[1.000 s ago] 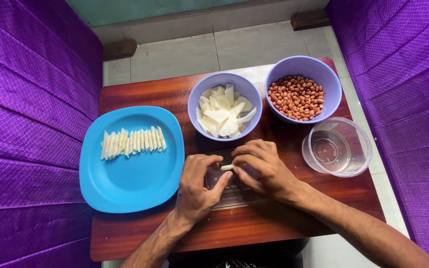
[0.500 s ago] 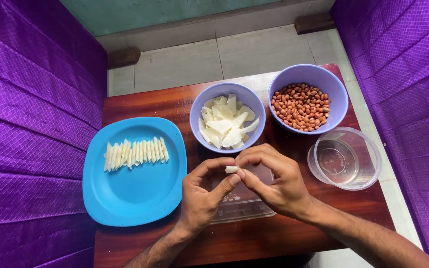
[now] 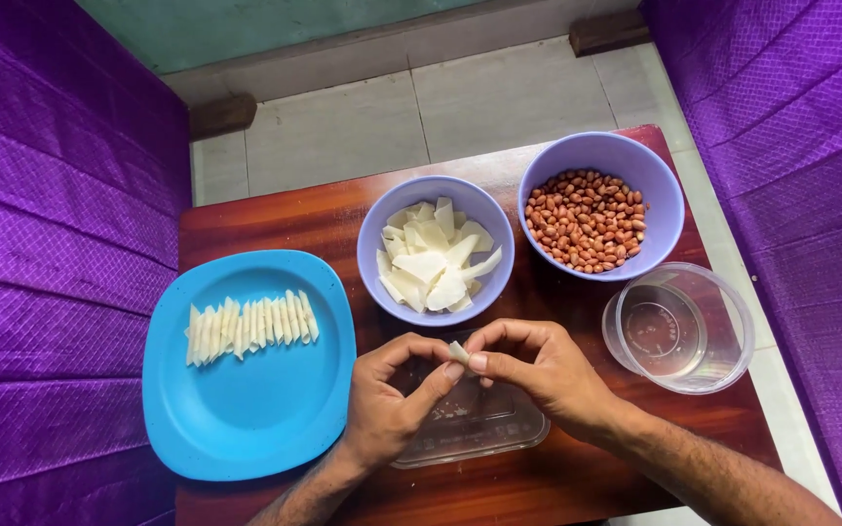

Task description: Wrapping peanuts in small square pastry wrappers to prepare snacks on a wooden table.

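Pinching a small white piece (image 3: pixel 457 352) between them, both hands meet just above a clear shallow tray (image 3: pixel 479 429) on the worktop (image 3: pixel 285 229). The left hand (image 3: pixel 392 399) closes thumb and forefinger on the near end; the right hand (image 3: pixel 538 370) closes its fingertips on the far end, so the piece is gripped from both sides. It hangs in the air over the tray, likely so that any crumbs drop in there and not on the wood. Its long axis looks to run on a slant, upper left to lower right in the head view, though it is small and half covered by fingertips, so that call is a loose one.

Beyond the hands sits a lilac bowl of white wafers (image 3: pixel 436 248), within easy reach straight ahead. To its right, a second lilac bowl of peanuts (image 3: pixel 587 222), and nearer the right hand a clear round tub (image 3: pixel 679 328); whether it holds liquid cannot be told. On the left, a blue plate (image 3: pixel 246 419) carries a tidy row of rolled white sticks (image 3: pixel 248 326), each stick lying front to back, the row running left to right.
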